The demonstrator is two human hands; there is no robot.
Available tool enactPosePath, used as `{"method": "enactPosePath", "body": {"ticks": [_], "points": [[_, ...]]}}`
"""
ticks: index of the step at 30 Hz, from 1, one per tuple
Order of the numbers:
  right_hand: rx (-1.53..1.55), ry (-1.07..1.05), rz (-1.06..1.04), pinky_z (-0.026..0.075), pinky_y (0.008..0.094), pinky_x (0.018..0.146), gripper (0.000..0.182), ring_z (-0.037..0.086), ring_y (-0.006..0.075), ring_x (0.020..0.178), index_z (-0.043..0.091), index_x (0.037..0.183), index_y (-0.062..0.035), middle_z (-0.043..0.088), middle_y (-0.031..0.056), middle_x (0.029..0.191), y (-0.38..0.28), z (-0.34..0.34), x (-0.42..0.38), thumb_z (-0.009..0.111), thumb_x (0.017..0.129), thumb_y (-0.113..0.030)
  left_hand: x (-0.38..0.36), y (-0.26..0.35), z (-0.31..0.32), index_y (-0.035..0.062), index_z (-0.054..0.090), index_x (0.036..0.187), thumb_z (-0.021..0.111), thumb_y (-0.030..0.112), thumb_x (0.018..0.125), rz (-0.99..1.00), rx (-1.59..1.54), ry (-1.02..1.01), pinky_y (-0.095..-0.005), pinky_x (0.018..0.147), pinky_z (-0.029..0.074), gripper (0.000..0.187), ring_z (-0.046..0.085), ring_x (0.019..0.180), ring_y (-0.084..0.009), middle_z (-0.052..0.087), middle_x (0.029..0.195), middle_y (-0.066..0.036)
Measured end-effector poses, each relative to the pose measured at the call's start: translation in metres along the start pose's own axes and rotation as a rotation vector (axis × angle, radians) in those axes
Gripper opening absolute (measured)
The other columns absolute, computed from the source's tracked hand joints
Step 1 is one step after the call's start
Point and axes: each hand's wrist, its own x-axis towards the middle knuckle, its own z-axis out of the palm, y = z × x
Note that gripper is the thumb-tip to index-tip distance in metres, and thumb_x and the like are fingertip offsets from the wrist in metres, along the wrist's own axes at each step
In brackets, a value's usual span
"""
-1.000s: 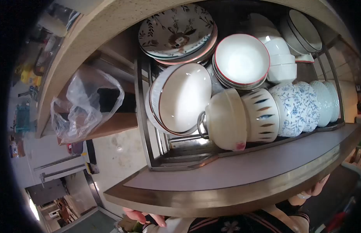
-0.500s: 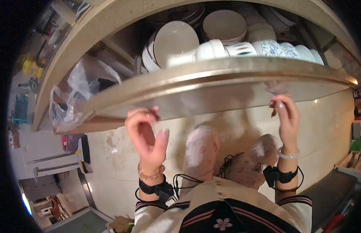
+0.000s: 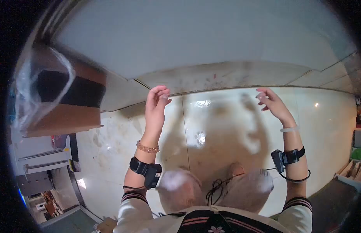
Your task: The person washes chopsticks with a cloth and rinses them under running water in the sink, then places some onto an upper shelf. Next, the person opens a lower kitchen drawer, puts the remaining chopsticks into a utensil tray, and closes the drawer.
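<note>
Both hands are raised in front of the person with nothing in them. The left hand (image 3: 156, 101) has its fingers loosely spread and lightly curled, the tips close to the lower edge of the drawer front (image 3: 196, 35), a broad pale panel that fills the top of the view. The right hand (image 3: 271, 103) is likewise open, fingers bent, thumb apart from them, just under the same edge; whether either hand touches the panel I cannot tell. The hands sit well apart from each other, one toward each end of the panel, as hands do when they meet a wide front evenly. Each forearm carries a black strap with a small box, a bead bracelet (image 3: 147, 147) on the left wrist and a pale bangle (image 3: 289, 128) on the right.

Beyond the hands, below and behind them, lies a glossy tiled floor (image 3: 223, 128) with grout lines, glare spots and the shadow of both arms across it. At the left a clear plastic bag (image 3: 37, 89) hangs crumpled over a brown shelf (image 3: 60, 120) with something dark inside it. Further left and down, a doorway shows a dim room beyond, too small to read.
</note>
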Motion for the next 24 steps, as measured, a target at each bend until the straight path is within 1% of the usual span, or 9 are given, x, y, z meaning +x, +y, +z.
{"method": "enactPosePath", "body": {"ticks": [2,6,10,12,14,17,19,21,24], "points": [[0.096,0.046,-0.066,0.046,0.0279,0.071,0.035,0.053,0.0166,0.089,0.044,0.113,-0.0089,0.053,0.007,0.104,0.012,0.016,0.024,0.047,0.085,-0.029,0.007,-0.041,-0.006,-0.0007,0.041,0.113,0.045,0.009,0.085,-0.105,0.002,0.047,-0.0291,0.081,0.043,0.029,0.051,0.09,-0.0163,0.05,0.105,-0.01],[0.711,0.083,0.097,0.048,0.0374,0.079,0.036,0.053,0.0238,0.093,0.043,0.111,-0.002,0.052,0.0128,0.103,0.036,0.046,0.054,0.048,0.084,-0.024,0.004,-0.082,-0.009,0.0009,0.045,0.11,0.047,0.016,0.086,-0.276,-0.259,0.209,-0.0298,0.078,0.045,0.029,0.053,0.089,-0.0169,0.052,0.105,-0.01],[1.061,0.108,0.308,0.049,0.0415,0.076,0.022,0.054,0.0241,0.079,0.044,0.093,-0.0025,0.051,0.0105,0.087,0.109,0.078,0.113,0.051,0.082,-0.019,-0.029,-0.059,0.007,0.0021,0.05,0.099,0.047,0.017,0.086,-0.154,-0.38,-0.059,-0.0307,0.078,0.044,0.02,0.055,0.081,-0.019,0.056,0.089,-0.009],[1.075,0.242,0.359,0.048,0.0431,0.077,0.018,0.054,0.0258,0.077,0.043,0.089,-0.003,0.051,0.0104,0.082,0.122,0.09,0.135,0.051,0.081,-0.018,-0.042,-0.027,0.002,0.0022,0.05,0.096,0.047,0.017,0.086,0.06,-0.414,-0.277,-0.0305,0.077,0.044,0.018,0.055,0.08,-0.0188,0.056,0.086,-0.009],[1.21,0.167,0.288,0.047,0.0439,0.08,0.017,0.054,0.0277,0.08,0.043,0.088,-0.0027,0.052,0.0114,0.08,0.145,0.098,0.155,0.051,0.081,-0.016,-0.053,-0.006,0.003,0.0026,0.05,0.092,0.045,0.016,0.086,0.222,-0.418,-0.435,-0.0303,0.075,0.045,0.015,0.054,0.075,-0.0183,0.055,0.077,-0.008],[1.399,0.061,0.22,0.038,0.0464,0.09,0.018,0.05,0.0326,0.096,0.045,0.093,0.0012,0.054,0.0184,0.095,0.152,0.107,0.165,0.046,0.081,-0.013,-0.06,-0.015,0.012,0.0027,0.05,0.092,0.046,0.015,0.086,0.083,-0.181,-0.286,-0.0308,0.074,0.045,0.015,0.054,0.073,-0.0182,0.054,0.075,-0.007],[1.491,-0.031,0.121,0.034,0.0479,0.094,0.022,0.047,0.0341,0.104,0.046,0.097,0.0035,0.052,0.0217,0.105,0.149,0.105,0.168,0.042,0.08,-0.01,-0.057,-0.056,0.015,0.0027,0.05,0.095,0.046,0.015,0.086,-0.215,-0.344,-0.233,-0.0313,0.075,0.046,0.016,0.055,0.075,-0.0182,0.054,0.08,-0.008],[1.53,0.072,0.116,0.03,0.0485,0.096,0.027,0.044,0.0346,0.108,0.044,0.101,0.0058,0.049,0.0226,0.111,0.149,0.103,0.165,0.04,0.078,-0.008,-0.061,-0.105,0.011,0.0031,0.049,0.101,0.046,0.015,0.086,-0.511,-0.509,-0.118,-0.032,0.077,0.046,0.02,0.055,0.08,-0.0194,0.055,0.091,-0.009],[1.552,0.201,0.172,0.027,0.0488,0.098,0.032,0.041,0.0345,0.112,0.042,0.104,0.0075,0.046,0.0218,0.116,0.139,0.099,0.162,0.038,0.076,-0.006,-0.067,-0.145,0.002,0.0035,0.048,0.104,0.046,0.016,0.085,-0.77,-0.646,0.04,-0.0333,0.078,0.047,0.022,0.054,0.083,-0.0202,0.053,0.096,-0.008]]}}
